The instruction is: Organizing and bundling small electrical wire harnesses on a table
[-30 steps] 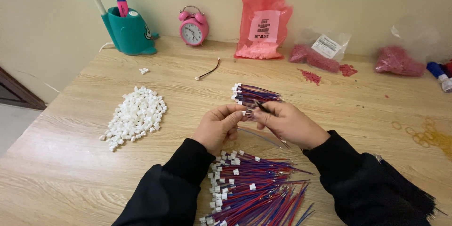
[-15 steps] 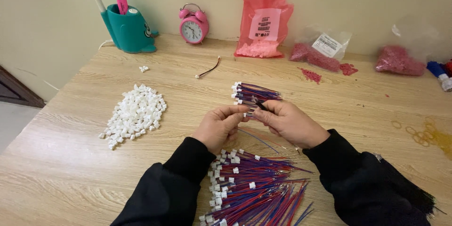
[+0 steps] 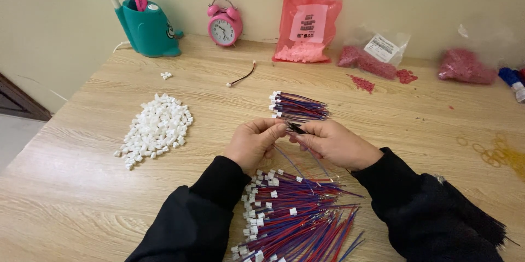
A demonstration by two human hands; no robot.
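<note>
A wooden counter [image 3: 383,109] is seen from above, with two hands in black sleeves held close together over its middle. The left hand [image 3: 252,143] and the right hand [image 3: 334,143] are both closed in a narrow pinch around a thin red-and-blue wire pair [image 3: 295,159], which is held just above the counter and trails down toward the viewer. What is gripped at the fingertips [image 3: 280,128] is too small to be made out clearly.

Just beyond the hands, a small tidy bundle of wires [image 3: 298,107] with white plugs on one end is laid flat. Nearer the viewer, between the sleeves, a much larger loose pile of red-and-blue wires [image 3: 295,221] is spread out, many of them also tipped in white. To the left, well apart, a heap of small white plastic connector housings [image 3: 156,126] is heaped on the counter.

Judged from these piles, only a small part of the work appears finished; a large share of wires and housings seems left.

Along the far wall a teal pen holder [image 3: 147,30], a pink alarm clock [image 3: 224,22] and a pink plastic bag [image 3: 308,19] are lined up.
</note>
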